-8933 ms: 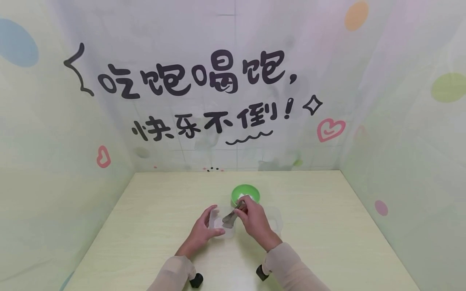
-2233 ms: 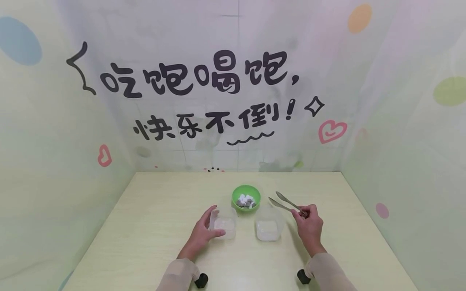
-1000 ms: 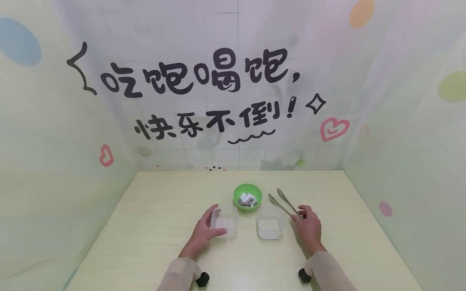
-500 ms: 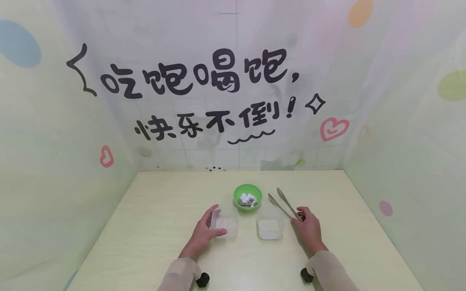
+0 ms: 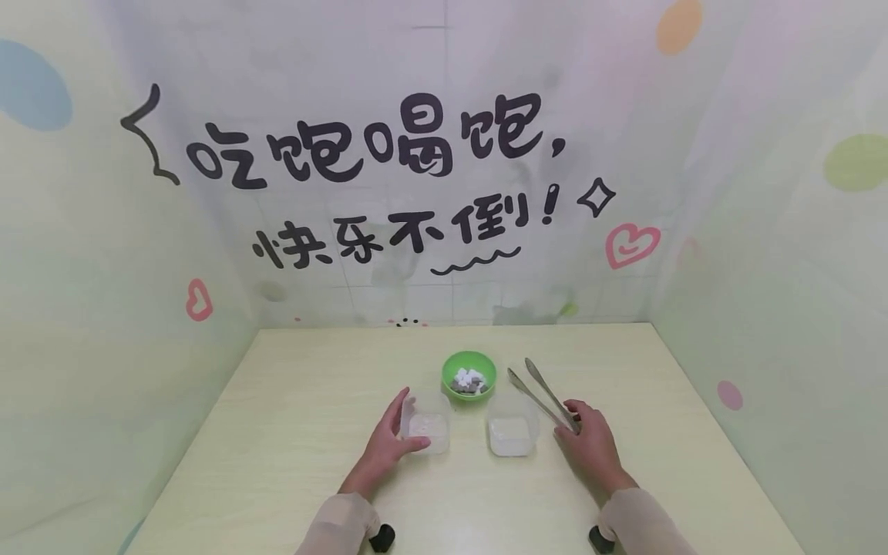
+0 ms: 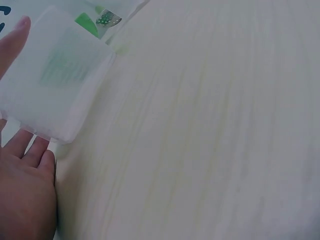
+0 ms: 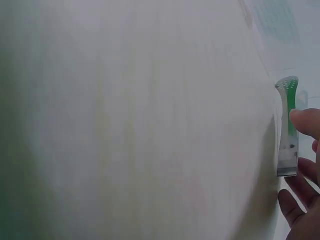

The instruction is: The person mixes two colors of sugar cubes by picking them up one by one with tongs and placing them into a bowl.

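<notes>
My left hand [image 5: 383, 449] holds a clear plastic container [image 5: 428, 433] on the table, thumb at its front side and fingers at its left. The left wrist view shows the translucent container [image 6: 60, 75] between thumb and fingers. On the right, metal tongs [image 5: 544, 395] lie spread, tips pointing away from me. My right hand [image 5: 593, 445] is at their hinge end, fingers loose and apart. In the right wrist view the thumb overlaps the tongs [image 7: 287, 155], and other fingers are spread beside the end. Whether skin touches metal is hard to tell.
A green bowl [image 5: 469, 364] with several small white and grey pieces stands behind the containers. A second clear container [image 5: 511, 445] sits between the left one and the tongs. The pale wooden table [image 5: 291, 385] is enclosed by printed walls at the back and sides.
Earlier the right hand held the tongs over the left container, then brought them to the right. The tongs now lie still, and the right hand's fingers have loosened and drawn slightly back.
</notes>
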`<state>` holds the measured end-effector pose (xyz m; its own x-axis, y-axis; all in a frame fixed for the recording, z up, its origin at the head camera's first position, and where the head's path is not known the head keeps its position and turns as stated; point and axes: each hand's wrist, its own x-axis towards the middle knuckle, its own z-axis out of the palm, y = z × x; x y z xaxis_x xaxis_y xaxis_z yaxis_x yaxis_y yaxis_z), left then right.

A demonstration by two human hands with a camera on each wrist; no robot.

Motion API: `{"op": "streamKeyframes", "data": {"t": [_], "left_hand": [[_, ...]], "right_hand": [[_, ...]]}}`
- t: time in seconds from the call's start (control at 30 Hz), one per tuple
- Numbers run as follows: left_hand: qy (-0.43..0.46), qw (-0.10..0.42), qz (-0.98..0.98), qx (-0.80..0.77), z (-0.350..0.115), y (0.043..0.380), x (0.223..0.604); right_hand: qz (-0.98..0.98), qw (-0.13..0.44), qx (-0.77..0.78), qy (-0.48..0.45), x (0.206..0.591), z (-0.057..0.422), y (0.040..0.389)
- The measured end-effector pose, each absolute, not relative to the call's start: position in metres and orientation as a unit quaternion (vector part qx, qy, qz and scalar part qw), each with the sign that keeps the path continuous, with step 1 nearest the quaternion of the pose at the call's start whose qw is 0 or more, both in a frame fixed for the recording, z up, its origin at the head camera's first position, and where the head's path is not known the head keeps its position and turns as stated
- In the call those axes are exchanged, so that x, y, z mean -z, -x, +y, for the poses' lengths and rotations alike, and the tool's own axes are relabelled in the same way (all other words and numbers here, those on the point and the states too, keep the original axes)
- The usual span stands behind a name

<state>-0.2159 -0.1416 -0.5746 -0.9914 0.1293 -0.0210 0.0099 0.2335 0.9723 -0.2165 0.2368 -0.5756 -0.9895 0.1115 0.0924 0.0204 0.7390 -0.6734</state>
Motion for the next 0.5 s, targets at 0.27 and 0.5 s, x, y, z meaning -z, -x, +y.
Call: {"op": "streamKeyframes", "data": {"t": [0.27, 0.5], "left_hand": [[-0.054, 0.051, 0.779, -0.623, -0.145, 0.217, 0.575], [-0.066, 0.059, 0.785, -0.613, -0.158, 0.211, 0.575]], "right_hand": [[-0.942, 0.083, -0.325, -0.019, 0.58, 0.239, 0.211], [-0.939, 0.124, -0.309, -0.087, 0.579, 0.234, 0.208]]}}
